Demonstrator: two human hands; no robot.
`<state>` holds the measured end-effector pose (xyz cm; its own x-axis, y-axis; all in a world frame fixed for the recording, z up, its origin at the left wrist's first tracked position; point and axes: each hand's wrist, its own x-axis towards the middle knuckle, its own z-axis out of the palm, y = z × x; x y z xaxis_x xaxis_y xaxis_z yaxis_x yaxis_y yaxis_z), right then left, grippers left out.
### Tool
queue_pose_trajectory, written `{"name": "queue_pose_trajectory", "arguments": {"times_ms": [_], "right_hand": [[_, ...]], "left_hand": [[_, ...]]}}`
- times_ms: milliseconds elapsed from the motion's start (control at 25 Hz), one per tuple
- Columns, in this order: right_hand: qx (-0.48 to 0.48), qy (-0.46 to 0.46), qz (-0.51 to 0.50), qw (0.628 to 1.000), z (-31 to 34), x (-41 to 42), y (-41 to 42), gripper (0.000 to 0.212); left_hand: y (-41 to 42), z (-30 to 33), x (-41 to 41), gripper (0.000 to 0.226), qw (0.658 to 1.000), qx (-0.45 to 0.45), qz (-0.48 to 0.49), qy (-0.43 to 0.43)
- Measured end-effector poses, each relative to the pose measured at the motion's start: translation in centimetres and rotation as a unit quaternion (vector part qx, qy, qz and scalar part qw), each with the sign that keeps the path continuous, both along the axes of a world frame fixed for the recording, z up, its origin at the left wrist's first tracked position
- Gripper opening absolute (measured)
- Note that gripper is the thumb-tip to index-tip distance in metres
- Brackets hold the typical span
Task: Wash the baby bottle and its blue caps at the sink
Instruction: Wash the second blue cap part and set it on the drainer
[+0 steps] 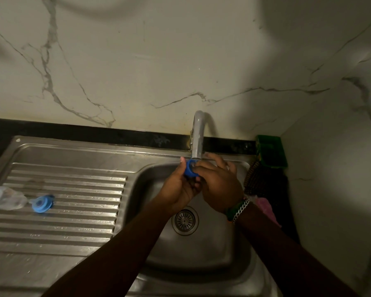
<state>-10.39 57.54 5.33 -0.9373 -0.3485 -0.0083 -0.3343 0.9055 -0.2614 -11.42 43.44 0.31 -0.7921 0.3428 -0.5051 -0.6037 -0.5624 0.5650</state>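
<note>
Head view, looking down: both my hands meet over the sink [201, 249] basin, right of centre in the frame, just under the mouth of the tap [197, 136]. My left hand [177, 190] curls its fingers round a blue cap [190, 168], thumb up along its left side, holding it directly below the spout. My right hand [220, 185] comes in from the right with its fingers bent against the cap's right side, touching it; I cannot tell how firmly it grips. A green band and a silver chain bracelet [240, 207] sit on my right wrist.

At the left edge of the frame, on the ribbed draining board [73, 221], the clear baby bottle [5, 198] lies on its side, and a second blue cap [42, 203] lies just beside it to the right. The round drain [184, 220] shows in the basin below my hands. At the right of the frame, in the corner by the marble wall [137, 61], stands a green soap dish [270, 151], with a dark brush [259, 179] below it and something pink [266, 206] lower still
</note>
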Motion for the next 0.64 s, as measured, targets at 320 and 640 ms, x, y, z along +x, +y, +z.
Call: {"name": "queue_pose_trajectory", "arguments": {"times_ms": [320, 640], "right_hand": [[0.004, -0.034, -0.05, 0.998, 1.1, 0.2, -1.4, 0.037], [-0.043, -0.065, -0.104, 0.991, 1.2, 0.9, -2.2, 0.033]], "left_hand": [[0.1, 0.9, 0.0, 0.056, 0.999, 0.004, 0.036, 0.005], [0.3, 1.1, 0.2, 0.062, 0.999, -0.012, 0.05, -0.01]]}}
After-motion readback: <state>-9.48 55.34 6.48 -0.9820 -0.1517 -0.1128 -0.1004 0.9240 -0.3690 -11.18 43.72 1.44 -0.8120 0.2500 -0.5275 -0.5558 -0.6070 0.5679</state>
